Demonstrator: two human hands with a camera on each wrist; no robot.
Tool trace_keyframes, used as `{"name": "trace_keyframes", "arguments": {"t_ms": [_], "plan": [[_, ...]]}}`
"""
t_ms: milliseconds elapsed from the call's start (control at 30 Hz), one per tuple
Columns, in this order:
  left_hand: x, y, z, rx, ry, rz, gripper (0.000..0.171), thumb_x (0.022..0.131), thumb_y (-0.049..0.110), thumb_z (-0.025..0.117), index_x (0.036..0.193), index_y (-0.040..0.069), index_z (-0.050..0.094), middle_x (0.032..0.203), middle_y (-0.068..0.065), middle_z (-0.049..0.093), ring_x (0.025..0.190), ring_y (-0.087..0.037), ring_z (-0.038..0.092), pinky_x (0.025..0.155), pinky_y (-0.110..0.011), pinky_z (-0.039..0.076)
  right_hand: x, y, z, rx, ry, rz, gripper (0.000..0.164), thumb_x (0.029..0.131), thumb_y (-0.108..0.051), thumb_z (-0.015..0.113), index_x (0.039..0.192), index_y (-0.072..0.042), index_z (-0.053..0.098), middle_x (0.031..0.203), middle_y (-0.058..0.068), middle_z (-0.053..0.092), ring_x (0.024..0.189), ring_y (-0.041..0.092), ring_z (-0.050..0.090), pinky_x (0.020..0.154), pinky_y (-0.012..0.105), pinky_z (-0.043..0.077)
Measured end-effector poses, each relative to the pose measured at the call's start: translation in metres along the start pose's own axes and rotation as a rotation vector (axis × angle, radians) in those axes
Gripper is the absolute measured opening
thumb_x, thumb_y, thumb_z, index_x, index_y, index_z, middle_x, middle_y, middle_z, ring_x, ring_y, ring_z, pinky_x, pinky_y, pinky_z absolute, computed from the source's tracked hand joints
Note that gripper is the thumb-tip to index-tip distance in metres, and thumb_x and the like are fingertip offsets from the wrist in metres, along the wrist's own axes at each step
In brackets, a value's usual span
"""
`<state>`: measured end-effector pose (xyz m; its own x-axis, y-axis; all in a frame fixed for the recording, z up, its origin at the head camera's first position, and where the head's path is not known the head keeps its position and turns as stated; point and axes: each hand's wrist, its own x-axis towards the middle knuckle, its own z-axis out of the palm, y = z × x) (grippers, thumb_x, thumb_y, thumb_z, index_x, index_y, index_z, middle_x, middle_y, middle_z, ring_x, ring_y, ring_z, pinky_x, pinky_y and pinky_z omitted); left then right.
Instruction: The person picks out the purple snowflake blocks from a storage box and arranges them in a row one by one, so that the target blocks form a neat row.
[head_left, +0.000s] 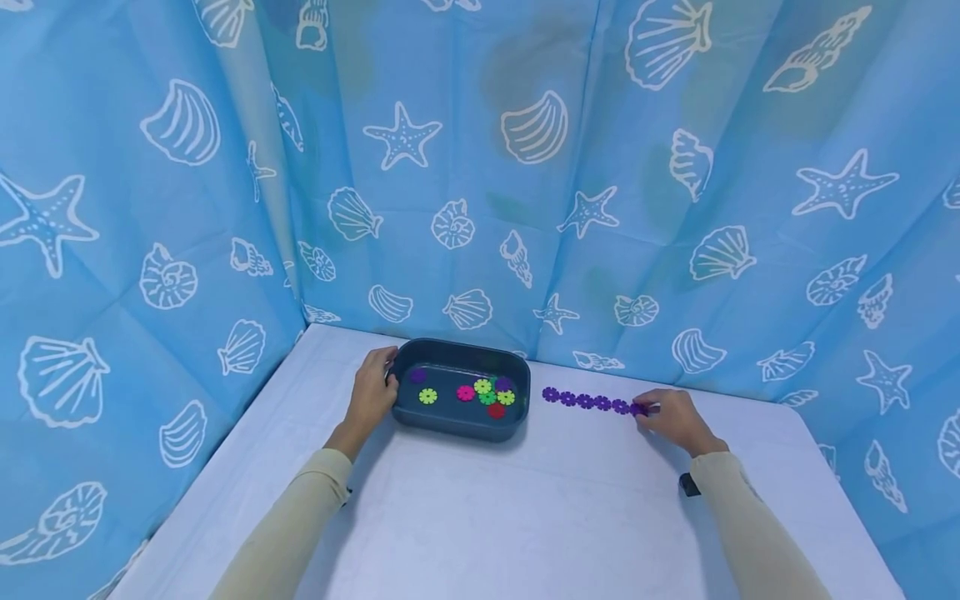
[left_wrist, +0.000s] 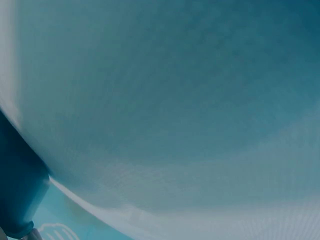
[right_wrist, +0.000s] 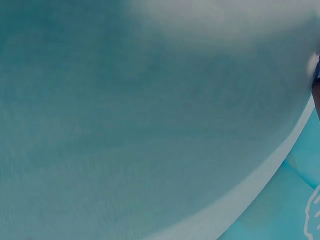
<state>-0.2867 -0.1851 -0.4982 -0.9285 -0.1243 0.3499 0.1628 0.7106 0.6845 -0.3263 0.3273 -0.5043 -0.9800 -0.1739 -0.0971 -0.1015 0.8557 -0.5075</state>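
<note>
The left hand [head_left: 372, 390] grips the left end of a dark rectangular tray [head_left: 457, 427], presumably to steady it; loose multicoloured flower discs [head_left: 466, 393] lie inside, to the right of those fingers. The right hand [head_left: 677, 418] pinches the end of a row of purple flower discs [head_left: 584, 402], which runs leftward from the fingertips toward the tray, likely to control its line. The right fingers partly cover the last disc; whether the discs interlock cannot be told. Both wrist views are largely blurred, showing neither grip.
</note>
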Motion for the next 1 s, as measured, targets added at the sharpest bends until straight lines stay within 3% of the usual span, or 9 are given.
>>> {"name": "trace_keyframes", "arguments": {"t_ms": [1000], "plan": [[-0.0001, -0.0001, -0.0004, -0.009, -0.019, -0.015, 0.045, 0.091, -0.009, 0.054, 0.136, -0.003, 0.047, 0.133, -0.018, 0.049, 0.125, -0.03, 0.052, 0.105, -0.038, 0.046, 0.0045, 0.0015, 0.0002, 0.004, 0.017, -0.014, 0.036, 0.087, -0.012, 0.071, 0.121, 0.0, 0.066, 0.12, 0.02, 0.064, 0.113, 0.042, 0.057, 0.096, 0.056, 0.049]]}}
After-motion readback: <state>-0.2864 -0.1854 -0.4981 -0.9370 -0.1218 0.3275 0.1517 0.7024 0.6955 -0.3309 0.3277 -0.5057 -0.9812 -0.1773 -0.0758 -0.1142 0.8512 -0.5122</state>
